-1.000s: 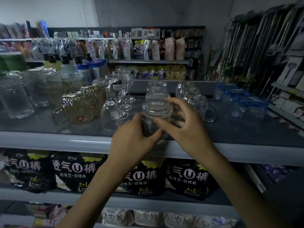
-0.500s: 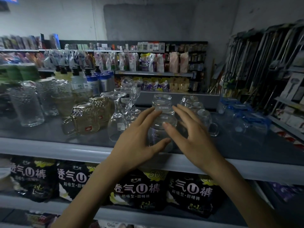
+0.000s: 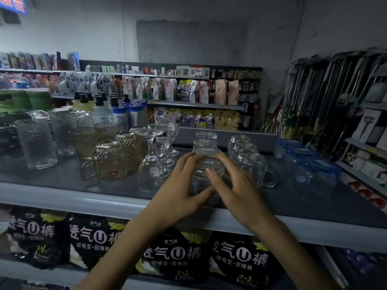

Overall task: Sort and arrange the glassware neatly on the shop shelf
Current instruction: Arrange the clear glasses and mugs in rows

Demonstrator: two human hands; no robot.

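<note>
clear round glass tumbler [image 3: 206,164], inverted, stands at the front of the grey metal shop shelf [image 3: 62,198], just behind its front lip and roughly mid-width. left hand [image 3: 178,195] wraps it from the left: fingers [image 3: 189,161] curled over the upper edge, thumb laid across the lower front wall. right hand [image 3: 236,191] holds it from the right, thumb pressed on the front face, fingers curved round the far side. whether the tumbler's rim rests on the shelf cannot be told, as the hands cover it. directly behind, two more clear tumblers of the same shape [image 3: 205,137] stand in line, also inverted. just to the right, a row of clear glass mugs with handles [image 3: 253,166], the front one near the right hand. further right, clear vessels with blue tops [image 3: 310,164]. to the left, an inverted clear stemmed wine glass [image 3: 150,174] stands just beside the left hand, with more stemmed glasses behind it. beyond these, two amber patterned glass mugs [image 3: 109,162] bearing red stickers, and tall textured clear glasses [image 3: 37,143] at the far left. on the level below, black packs printed with white characters [image 3: 171,254] stand in a row.
</note>
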